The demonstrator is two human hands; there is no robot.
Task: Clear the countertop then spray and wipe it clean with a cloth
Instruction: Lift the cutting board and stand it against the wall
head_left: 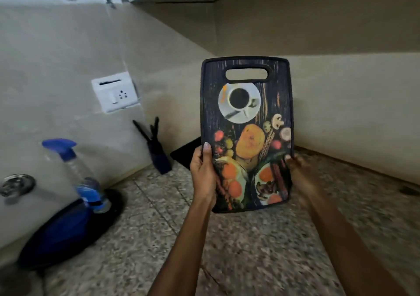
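Observation:
A dark cutting board [247,123] printed with a coffee cup and vegetables is held upright above the speckled stone countertop [261,250], its handle slot at the top. My left hand [203,173] grips its left edge, thumb on the front. My right hand [300,170], blurred, grips its right edge. A clear spray bottle [79,173] with a blue trigger head stands at the left, on a dark round plate [109,216]. No cloth is in view.
A dark knife block [159,157] with black handles stands against the back wall. A flat black item [186,152] lies behind the board. A white wall socket [114,94] and a metal tap fitting [17,184] are at the left. A shelf overhangs above.

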